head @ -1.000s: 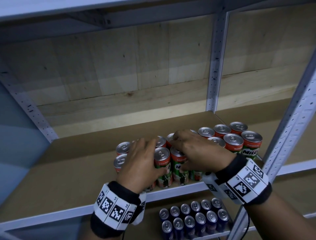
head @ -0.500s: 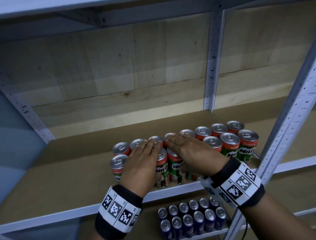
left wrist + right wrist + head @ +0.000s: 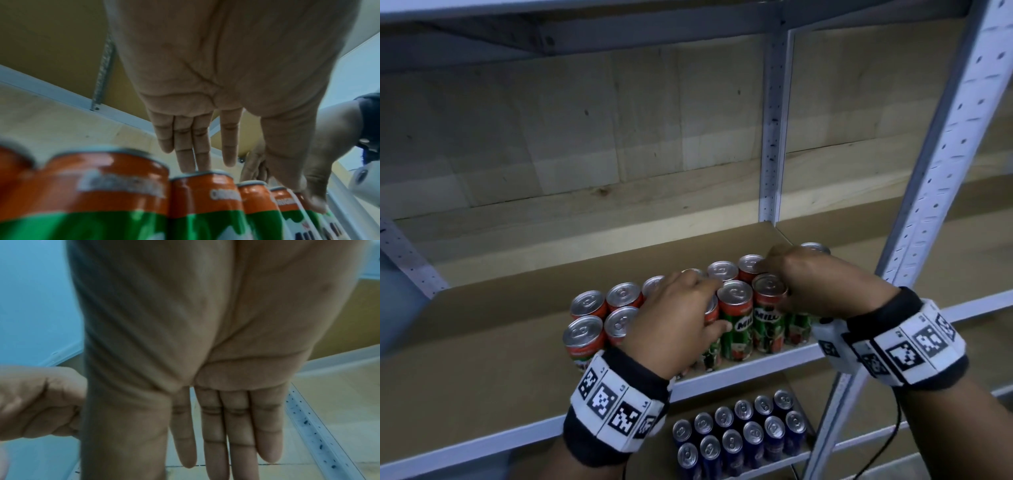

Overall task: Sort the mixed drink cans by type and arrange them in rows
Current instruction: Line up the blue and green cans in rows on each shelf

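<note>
Cans (image 3: 734,310), red-and-green, silver tops, two rows at the front edge of the shelf (image 3: 482,329), under and between both hands. Rigid metal cylinders, smooth and likely slippery on the sides; probably full, so moderately heavy, and tall enough to tip if pushed high. Best taken round the upper body or nudged low in a group. Left hand (image 3: 674,318): fingers straight, resting on the tops, thumb against a front can. Right hand (image 3: 822,284): fingers extended, gripping nothing, over the cans at the right end. Blue cans (image 3: 743,435), already grouped, on the shelf below the hands.
</note>
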